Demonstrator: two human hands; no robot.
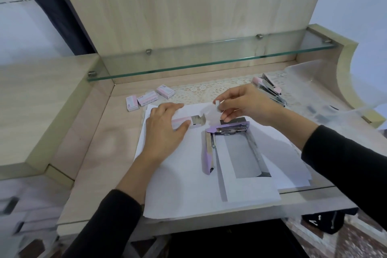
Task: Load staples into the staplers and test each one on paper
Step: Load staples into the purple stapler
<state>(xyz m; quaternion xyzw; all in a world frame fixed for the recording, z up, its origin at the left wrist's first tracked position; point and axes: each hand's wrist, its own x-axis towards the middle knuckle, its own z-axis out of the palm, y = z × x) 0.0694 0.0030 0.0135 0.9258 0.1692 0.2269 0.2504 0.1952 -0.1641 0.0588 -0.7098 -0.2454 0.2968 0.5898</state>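
Observation:
A purple stapler [211,148] lies swung fully open on the white paper [188,184], its lid toward me and its metal magazine [230,129] across the top. My left hand [165,130] presses on an opened pink staple box [189,121] at the paper's far edge. Just above the stapler's magazine, my right hand [243,102] pinches a small silver strip of staples [217,105] between thumb and fingers.
Three pink staple boxes [146,98] lie at the back left of the desk. More pink staplers [270,88] sit on a lace mat [201,90] at the back right, beside clear plastic wrapping [326,98]. A glass shelf [209,60] hangs over the back edge.

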